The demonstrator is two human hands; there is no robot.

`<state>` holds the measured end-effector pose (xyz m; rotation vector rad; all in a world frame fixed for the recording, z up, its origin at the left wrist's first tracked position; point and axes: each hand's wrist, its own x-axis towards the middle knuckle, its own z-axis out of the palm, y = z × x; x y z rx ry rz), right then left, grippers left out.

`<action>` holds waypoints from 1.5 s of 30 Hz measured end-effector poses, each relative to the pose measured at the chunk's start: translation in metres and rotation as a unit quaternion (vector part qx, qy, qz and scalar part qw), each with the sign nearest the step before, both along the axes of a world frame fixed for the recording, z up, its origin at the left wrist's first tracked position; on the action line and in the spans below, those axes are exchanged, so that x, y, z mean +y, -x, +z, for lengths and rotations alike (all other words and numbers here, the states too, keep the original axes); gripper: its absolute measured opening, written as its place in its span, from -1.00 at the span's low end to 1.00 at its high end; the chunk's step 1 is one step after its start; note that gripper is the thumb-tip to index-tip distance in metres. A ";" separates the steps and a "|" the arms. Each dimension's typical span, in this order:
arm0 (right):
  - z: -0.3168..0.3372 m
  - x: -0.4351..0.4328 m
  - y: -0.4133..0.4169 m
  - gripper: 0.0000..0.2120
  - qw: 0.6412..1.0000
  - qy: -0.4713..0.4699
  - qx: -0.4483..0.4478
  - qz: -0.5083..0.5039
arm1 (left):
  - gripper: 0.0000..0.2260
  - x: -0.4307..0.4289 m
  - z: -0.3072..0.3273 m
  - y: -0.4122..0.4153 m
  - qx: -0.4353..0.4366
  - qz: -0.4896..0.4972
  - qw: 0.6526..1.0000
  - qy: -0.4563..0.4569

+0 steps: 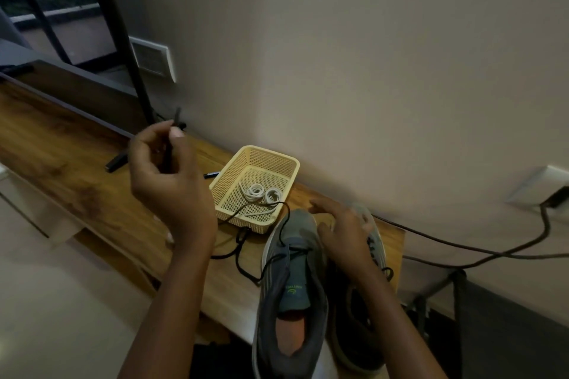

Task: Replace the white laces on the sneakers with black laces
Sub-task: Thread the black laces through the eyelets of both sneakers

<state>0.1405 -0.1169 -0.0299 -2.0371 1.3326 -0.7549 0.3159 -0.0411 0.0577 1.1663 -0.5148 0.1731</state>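
A left hand (172,181) is raised at centre left, thumb and fingers pinching one end of a black lace (238,266). The lace trails down over a wooden table (77,163) to a grey sneaker (292,286) at bottom centre, threaded through its lowest eyelets. A right hand (345,234), fingers spread and loose, rests on a second sneaker (374,243) just to the right. A cream basket (240,221) at centre holds coiled white laces (261,194).

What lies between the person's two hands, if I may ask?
Head view: the cream basket holding white laces, with black lace trailing across it.
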 end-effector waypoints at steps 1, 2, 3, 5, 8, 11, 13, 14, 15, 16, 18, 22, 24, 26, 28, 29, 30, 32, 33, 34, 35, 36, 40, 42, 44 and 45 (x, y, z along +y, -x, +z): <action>0.003 -0.001 0.004 -0.67 0.998 -0.003 0.045 -0.043 | -0.92 -0.001 0.000 0.005 -0.029 -0.021 0.999 -0.036; 0.006 0.000 0.008 -0.78 0.994 -0.021 0.080 -0.071 | -0.92 -0.003 -0.001 0.009 -0.046 -0.058 0.993 -0.090; 0.011 0.001 0.011 -0.86 0.989 -0.030 0.119 -0.078 | -0.93 -0.006 -0.002 0.013 -0.055 -0.109 0.979 -0.162; 0.017 0.005 0.015 -0.88 0.974 -0.032 0.217 -0.050 | -0.96 -0.013 -0.015 0.021 -0.070 -0.249 0.906 -0.336; 0.018 0.013 0.013 -0.70 0.938 -0.065 0.339 -0.004 | -0.94 -0.018 -0.050 0.043 -0.109 -0.383 0.748 -0.531; 0.010 0.021 0.006 -0.65 0.926 -0.080 0.369 0.025 | -0.85 -0.017 -0.075 0.062 -0.233 -0.279 0.636 -0.680; 0.006 0.022 0.006 -0.72 0.930 -0.083 0.355 0.035 | -0.79 -0.018 -0.084 0.067 -0.265 -0.241 0.620 -0.698; 0.003 0.021 0.008 -0.74 0.934 -0.088 0.344 0.038 | -0.78 -0.018 -0.086 0.068 -0.270 -0.233 0.620 -0.699; 0.001 0.021 0.009 -0.72 0.937 -0.091 0.334 0.041 | -0.78 -0.019 -0.090 0.069 -0.270 -0.232 0.617 -0.701; 0.000 0.020 0.011 -0.70 0.938 -0.092 0.330 0.044 | -0.78 -0.020 -0.092 0.070 -0.270 -0.236 0.614 -0.703; -0.001 0.020 0.012 -0.69 0.939 -0.088 0.329 0.048 | -0.75 -0.021 -0.096 0.071 -0.274 -0.244 0.602 -0.709; -0.002 0.019 0.012 -0.71 0.943 -0.097 0.314 0.047 | -0.74 -0.022 -0.100 0.072 -0.256 -0.262 0.602 -0.709; -0.001 0.019 0.012 -0.69 0.946 -0.099 0.304 0.049 | -0.76 -0.022 -0.102 0.071 -0.231 -0.274 0.610 -0.706; 0.000 0.018 0.013 -0.67 0.948 -0.104 0.296 0.048 | -0.79 -0.021 -0.100 0.070 -0.211 -0.286 0.621 -0.699; 0.000 0.018 0.013 -0.66 0.951 -0.108 0.287 0.046 | -0.82 -0.021 -0.098 0.068 -0.194 -0.297 0.627 -0.693; 0.000 0.018 0.014 -0.67 0.952 -0.109 0.283 0.046 | -0.83 -0.021 -0.098 0.067 -0.191 -0.300 0.628 -0.692; -0.002 0.017 0.014 -0.67 0.953 -0.111 0.278 0.046 | -0.83 -0.021 -0.097 0.067 -0.190 -0.301 0.629 -0.691; -0.004 0.016 0.014 -0.71 0.954 -0.116 0.272 0.042 | -0.84 -0.020 -0.097 0.067 -0.196 -0.299 0.629 -0.690; -0.004 0.015 0.014 -0.73 0.954 -0.118 0.273 0.040 | -0.85 -0.020 -0.097 0.068 -0.203 -0.298 0.627 -0.691; -0.004 0.015 0.014 -0.73 0.954 -0.119 0.273 0.037 | -0.85 -0.020 -0.097 0.068 -0.210 -0.297 0.623 -0.692; -0.005 0.015 0.014 -0.72 0.954 -0.120 0.271 0.038 | -0.86 -0.020 -0.097 0.068 -0.215 -0.296 0.620 -0.694; -0.005 0.015 0.014 -0.71 0.955 -0.121 0.267 0.039 | -0.85 -0.020 -0.097 0.068 -0.214 -0.298 0.617 -0.696; -0.008 0.013 0.015 -0.76 0.959 -0.126 0.250 0.040 | -0.76 -0.018 -0.095 0.070 -0.196 -0.295 0.624 -0.697; -0.009 0.012 0.015 -0.74 0.960 -0.127 0.246 0.043 | -0.73 -0.016 -0.091 0.073 -0.194 -0.281 0.629 -0.699; -0.009 0.013 0.015 -0.73 0.959 -0.119 0.254 0.036 | -0.69 -0.013 -0.083 0.078 -0.180 -0.276 0.631 -0.702; -0.010 0.012 0.015 -0.73 0.959 -0.117 0.254 0.038 | -0.67 -0.012 -0.080 0.079 -0.172 -0.274 0.631 -0.705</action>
